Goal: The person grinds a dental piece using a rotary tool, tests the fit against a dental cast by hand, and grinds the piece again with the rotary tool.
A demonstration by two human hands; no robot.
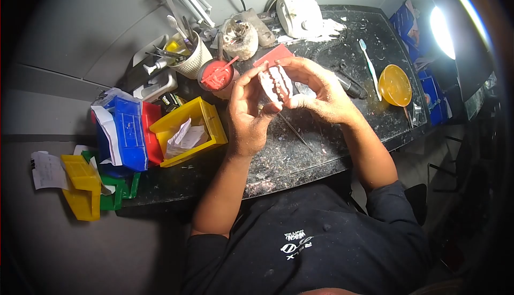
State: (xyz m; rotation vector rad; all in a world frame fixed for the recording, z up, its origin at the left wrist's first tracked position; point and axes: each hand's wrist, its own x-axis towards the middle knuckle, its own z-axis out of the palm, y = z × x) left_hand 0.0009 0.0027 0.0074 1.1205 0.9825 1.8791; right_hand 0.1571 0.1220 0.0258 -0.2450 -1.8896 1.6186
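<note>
Dental model: head view, this pinkish-white two-part dental model (276, 83) is up in both hands, above the dark surface (321, 148).
Which way it points: tooth rows run roughly near-to-far, leaning a bit left at the far end; the halves sit side by side, teeth meeting along the middle.
Left hand: the left hand (249, 108) is curled around the left side, thumb near the bottom end, fingers up top.
Right hand: the right hand (319, 90) has the other side, fingers over the far end, thumb low.
Close neighbors: red slab (274, 54) just past the model, red-filled cup (217, 75) right by the left hand, black handpiece (352, 87) beside the right wrist.
Open room: decent patch between the forearms, though a thin tool (295, 133) lies there.
Edges: near edge passes under both forearms; toothbrush (370, 65) and orange bowl (395, 85) sit toward the right edge.
</note>
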